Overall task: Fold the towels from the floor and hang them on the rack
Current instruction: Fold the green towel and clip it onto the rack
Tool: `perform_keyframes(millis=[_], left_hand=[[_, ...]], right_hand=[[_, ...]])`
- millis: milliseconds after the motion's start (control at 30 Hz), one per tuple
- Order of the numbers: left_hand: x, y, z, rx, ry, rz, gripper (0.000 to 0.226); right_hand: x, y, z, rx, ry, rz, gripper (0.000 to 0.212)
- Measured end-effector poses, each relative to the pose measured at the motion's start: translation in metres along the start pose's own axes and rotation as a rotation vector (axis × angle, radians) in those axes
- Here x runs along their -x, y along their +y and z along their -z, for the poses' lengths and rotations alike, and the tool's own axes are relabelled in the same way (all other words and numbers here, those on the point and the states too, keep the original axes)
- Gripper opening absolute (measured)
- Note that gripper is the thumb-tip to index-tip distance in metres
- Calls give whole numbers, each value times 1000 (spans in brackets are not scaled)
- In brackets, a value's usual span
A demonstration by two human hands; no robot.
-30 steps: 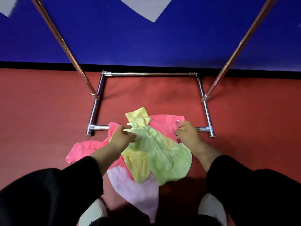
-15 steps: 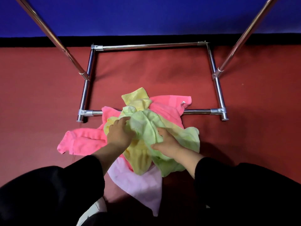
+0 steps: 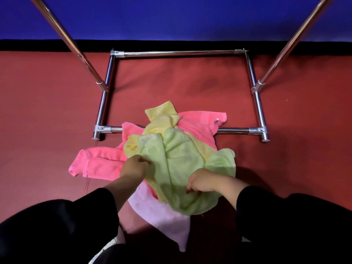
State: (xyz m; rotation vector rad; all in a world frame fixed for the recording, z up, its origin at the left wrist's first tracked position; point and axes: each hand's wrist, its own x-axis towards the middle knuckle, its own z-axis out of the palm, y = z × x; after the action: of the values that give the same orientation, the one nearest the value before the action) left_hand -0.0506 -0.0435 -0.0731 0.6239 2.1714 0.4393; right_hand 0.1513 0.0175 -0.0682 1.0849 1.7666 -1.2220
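A heap of crumpled towels lies on the red floor over the rack's front base bar. On top is a light green towel [image 3: 179,164]. Under it are a yellow towel [image 3: 162,117], a bright pink towel [image 3: 99,162] and a pale pink towel [image 3: 163,216] nearest me. My left hand [image 3: 134,166] pinches the green towel's left edge. My right hand [image 3: 202,182] grips a fold of the green towel at its lower right. The chrome rack [image 3: 179,52] stands just beyond, its two uprights rising out of view; its top bar is not visible.
The rack's base forms a rectangle of chrome tubes, with side bars [image 3: 257,103] left and right. A blue wall [image 3: 171,16] with a black skirting runs behind it. Bare red floor lies on both sides. My white shoe [image 3: 99,258] shows at the bottom.
My right hand came off the pink towel's far corner and moved down onto the green towel. Both hands slid toward me, and the green towel is drawn nearer and spread over the heap.
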Motion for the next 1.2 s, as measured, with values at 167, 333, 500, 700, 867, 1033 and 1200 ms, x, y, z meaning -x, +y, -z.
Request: perform_keyframes(millis=[167,333,500,700,867,1033,1200], left_hand=[[-5,7,-13,25,111,-69,25],[-17,20,-27,-152,135,-140,27],[-19,16,-7,-70,281,-136,7],[-25,-24,34,-138,485,173,27],[-11,-17,17,-203,375,285,49],[2,22,-7,-42,158,-206,20],[23,45,-26,721,-426,268,36]], right_hand=[[-8,14,0,-235,507,-266,30],[-6,38,3,-454,784,-563,40],[-13,69,3,-746,662,-774,50],[-32,88,-16,-1170,596,-719,36],[-9,79,-8,-650,615,-690,41],[6,52,10,-513,884,-361,39],[13,-17,3,-451,737,127,35]])
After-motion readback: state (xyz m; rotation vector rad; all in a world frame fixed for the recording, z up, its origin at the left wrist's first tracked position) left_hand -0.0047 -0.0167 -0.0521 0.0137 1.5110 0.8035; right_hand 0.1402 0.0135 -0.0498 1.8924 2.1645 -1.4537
